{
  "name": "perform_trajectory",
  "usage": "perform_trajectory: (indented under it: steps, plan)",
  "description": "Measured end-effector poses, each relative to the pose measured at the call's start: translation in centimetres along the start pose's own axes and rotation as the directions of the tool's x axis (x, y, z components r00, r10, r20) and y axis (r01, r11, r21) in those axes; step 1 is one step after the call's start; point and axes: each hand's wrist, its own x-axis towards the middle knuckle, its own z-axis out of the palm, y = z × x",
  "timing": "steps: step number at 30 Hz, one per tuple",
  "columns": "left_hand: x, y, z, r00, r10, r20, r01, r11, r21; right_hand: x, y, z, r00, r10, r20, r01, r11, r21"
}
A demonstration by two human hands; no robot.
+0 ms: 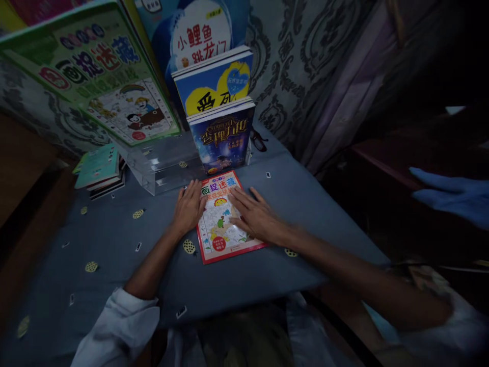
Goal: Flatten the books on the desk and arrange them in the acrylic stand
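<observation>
A red-bordered picture book (214, 219) lies flat on the table in front of me, its cover up. My left hand (189, 206) rests at its left edge, fingers extended and pointing away from me. Across the right part of the cover lies my right hand (257, 216), with its fingers spread, hiding some of the print and drawing. Neither hand grips anything. Just beyond the red book stands a dark blue book (223, 140), at the front of a row of upright books.
A clear acrylic stand (155, 173) is left of the blue book, below a large green book (95, 76). Small books (100, 168) are stacked at the left. Glasses (260, 141) lie behind the row. The patterned cloth covers the table (126, 275). A blue object (454, 193) shows at right.
</observation>
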Motion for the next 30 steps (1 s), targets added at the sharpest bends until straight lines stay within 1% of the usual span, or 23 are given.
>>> perform_trajectory:
  steps: [4, 7, 13, 18, 21, 23, 28, 30]
  plan:
    - [-0.1, 0.3, -0.1, 1.0, -0.008, -0.003, 0.008, 1.0, 0.005, -2.9, -2.4, -0.1, 0.999, -0.052, -0.005, 0.052, 0.999, 0.004]
    - [-0.1, 0.5, -0.2, 1.0, -0.019, 0.001, 0.019, 1.0, 0.011, -3.9, -3.4, -0.1, 0.998, -0.066, -0.022, 0.066, 0.998, 0.006]
    - [-0.5, 0.3, 0.0, 0.999, -0.051, 0.0, 0.051, 0.999, 0.014, -4.0, -3.3, -0.2, 0.996, -0.088, -0.017, 0.089, 0.995, 0.039]
    - [-1.7, -0.2, -0.1, 0.997, -0.079, -0.001, 0.079, 0.996, 0.03, -4.1, -3.3, -0.4, 0.995, -0.1, 0.009, 0.1, 0.995, 0.029]
    - [-3.4, 0.2, -0.2, 0.996, -0.081, 0.027, 0.08, 0.996, 0.048, -4.2, -3.2, -0.4, 0.994, -0.108, 0.029, 0.107, 0.994, 0.026]
    - [-5.3, 1.3, -0.1, 0.997, -0.067, 0.043, 0.065, 0.996, 0.058, -4.2, -3.1, -0.4, 0.993, -0.111, 0.028, 0.11, 0.993, 0.036]
    - [-11.6, 6.0, 0.3, 0.999, 0.025, 0.04, -0.026, 0.999, 0.042, -4.2, -2.9, 0.1, 0.991, -0.133, 0.012, 0.132, 0.991, 0.032]
    - [-13.4, 7.4, 0.2, 0.998, 0.041, 0.053, -0.042, 0.998, 0.035, -4.2, -2.8, 0.3, 0.991, -0.135, 0.003, 0.135, 0.991, 0.028]
